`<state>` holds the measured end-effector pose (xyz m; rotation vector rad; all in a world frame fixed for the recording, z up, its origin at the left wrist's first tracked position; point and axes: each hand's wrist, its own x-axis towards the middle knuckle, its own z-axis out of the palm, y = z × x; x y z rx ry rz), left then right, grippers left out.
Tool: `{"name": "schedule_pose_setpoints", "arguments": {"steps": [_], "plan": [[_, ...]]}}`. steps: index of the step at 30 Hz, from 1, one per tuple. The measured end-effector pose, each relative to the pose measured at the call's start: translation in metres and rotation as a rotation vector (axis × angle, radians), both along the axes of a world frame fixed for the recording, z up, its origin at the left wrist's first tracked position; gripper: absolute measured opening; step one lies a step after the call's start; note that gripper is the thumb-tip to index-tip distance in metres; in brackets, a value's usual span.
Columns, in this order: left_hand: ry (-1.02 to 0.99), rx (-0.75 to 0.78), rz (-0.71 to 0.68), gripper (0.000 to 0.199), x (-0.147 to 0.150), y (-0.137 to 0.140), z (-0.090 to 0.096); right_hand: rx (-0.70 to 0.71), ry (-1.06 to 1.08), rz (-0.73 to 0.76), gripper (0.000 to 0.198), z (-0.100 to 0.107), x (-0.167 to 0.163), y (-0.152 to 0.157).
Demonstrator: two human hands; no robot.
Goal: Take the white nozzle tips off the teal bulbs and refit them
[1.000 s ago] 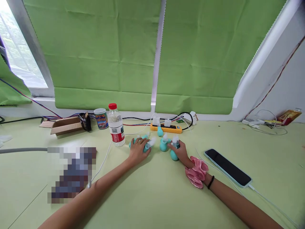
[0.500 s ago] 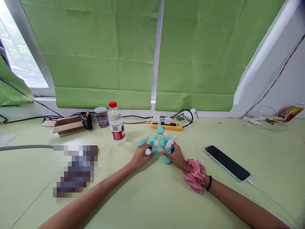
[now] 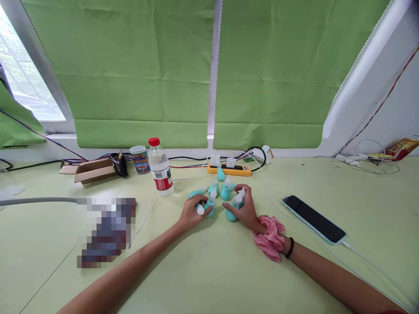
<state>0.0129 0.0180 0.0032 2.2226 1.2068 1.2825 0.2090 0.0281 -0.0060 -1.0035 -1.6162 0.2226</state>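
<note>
Several teal squeeze bulbs with white nozzles, which look like nasal aspirators, are clustered on the table in front of me. My left hand (image 3: 192, 213) is closed around a teal bulb aspirator (image 3: 209, 208) at its fingertips, and another white nozzle (image 3: 200, 210) pokes out beside the thumb. My right hand (image 3: 245, 210) has its thumb and fingers curled round a second bulb aspirator (image 3: 231, 214); more than one white tip shows there. Between the hands and a little behind them stands an upright bulb (image 3: 225, 192). One bulb (image 3: 221, 174) is against the power strip, and another (image 3: 195, 193) lies tilted at left.
Behind the bulbs is a yellow power strip (image 3: 229, 170) with plugs. To the left stand a water bottle (image 3: 160, 168), a can (image 3: 140, 160) and an open cardboard box (image 3: 96, 171). A charging phone (image 3: 314, 219) lies at right, its cable trailing along my right forearm.
My right hand has shifted slightly right, and the white nozzles in it now lean to the right. My left hand has moved slightly left with its bulbs.
</note>
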Motion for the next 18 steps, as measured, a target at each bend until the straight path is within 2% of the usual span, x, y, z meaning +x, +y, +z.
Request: {"name": "schedule_pose_setpoints", "arguments": {"steps": [9,12,15,18], "plan": [[-0.083,-0.074,0.066,0.026,0.001,0.0,0.002,0.245,-0.078,0.011,0.062,0.004,0.005,-0.004],[-0.123,-0.082,0.105,0.024,0.0,-0.001,0.001,0.318,-0.105,-0.034,0.057,0.007,0.007,-0.004],[-0.176,-0.097,0.164,0.022,0.001,-0.006,0.0,0.476,-0.146,-0.053,0.051,0.01,0.006,-0.009],[-0.245,-0.178,0.094,0.021,0.01,-0.021,0.004,0.676,-0.264,0.046,0.042,0.009,-0.001,-0.028]]}}
